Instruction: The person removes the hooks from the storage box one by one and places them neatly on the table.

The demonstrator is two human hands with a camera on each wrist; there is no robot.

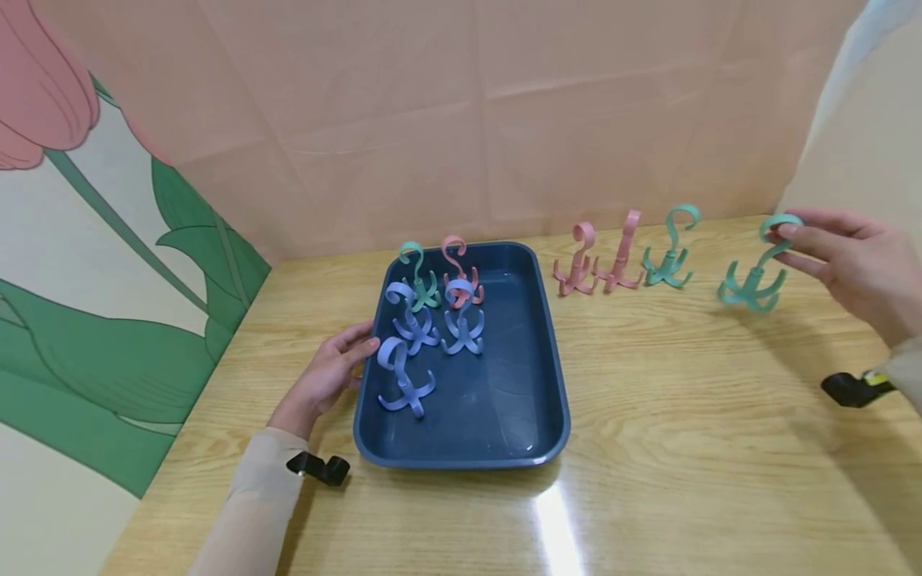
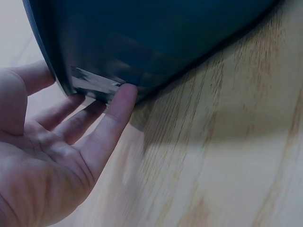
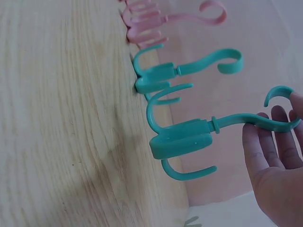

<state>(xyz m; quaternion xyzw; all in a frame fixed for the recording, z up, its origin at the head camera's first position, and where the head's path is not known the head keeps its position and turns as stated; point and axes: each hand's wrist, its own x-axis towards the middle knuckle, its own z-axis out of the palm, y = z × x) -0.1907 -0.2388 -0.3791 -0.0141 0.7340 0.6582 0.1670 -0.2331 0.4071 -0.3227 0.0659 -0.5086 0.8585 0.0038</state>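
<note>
My right hand [image 1: 850,256] pinches a teal four-pronged hanging hook [image 1: 752,288] by its curved top. The prongs point up around its base, and in the right wrist view this hook [image 3: 182,139] hangs in front of the others. On the far left, my left hand [image 1: 334,368] holds the side of a dark blue tray [image 1: 562,400]. Its thumb lies at the rim, and the left wrist view has the fingertips [image 2: 124,97] against the outer wall. Inside the tray, on its left side, stand a teal hook [image 1: 425,294], a pink hook [image 1: 464,290] and three periwinkle hooks [image 1: 408,396].
Right of the tray, two pink hooks [image 1: 574,276] and another teal hook [image 1: 670,268] stand in a row along the back of the wooden table [image 1: 684,448]. Behind them hangs a peach cloth [image 1: 468,120]. A flower-patterned wall panel [image 1: 144,320] borders the left side.
</note>
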